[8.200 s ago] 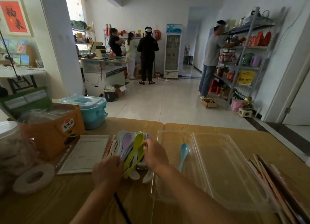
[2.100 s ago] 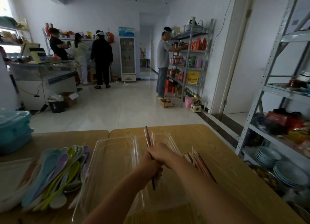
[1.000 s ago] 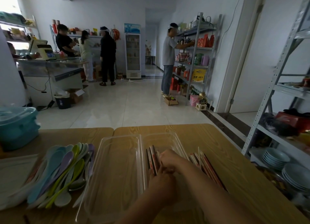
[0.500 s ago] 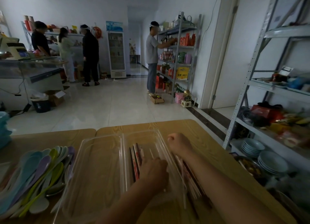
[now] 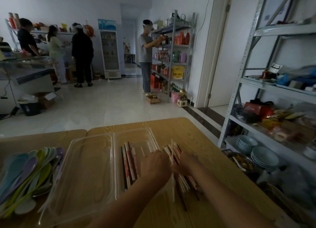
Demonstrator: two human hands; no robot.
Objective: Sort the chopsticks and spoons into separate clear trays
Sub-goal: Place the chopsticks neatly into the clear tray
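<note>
The left hand (image 5: 154, 166) and right hand (image 5: 187, 162) meet over loose chopsticks (image 5: 185, 182) on the desk (image 5: 213, 142), just right of the right tray (image 5: 151, 135). A pale chopstick (image 5: 173, 190) runs between them (blur hides each grip; I cannot tell who holds it). Sorted chopsticks (image 5: 128, 162) lie in that tray, and spoons (image 5: 25, 173) are piled left of the left tray (image 5: 92, 137).

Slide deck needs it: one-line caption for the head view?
Left hand and right hand at the chopstick pile beside a tray holding chopsticks; spoons heaped left.

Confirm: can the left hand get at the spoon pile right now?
Likely yes. Only the low, empty left tray lies between the left hand and the spoon pile; nothing tall blocks the way. The hand is at the loose chopsticks, though.
</note>
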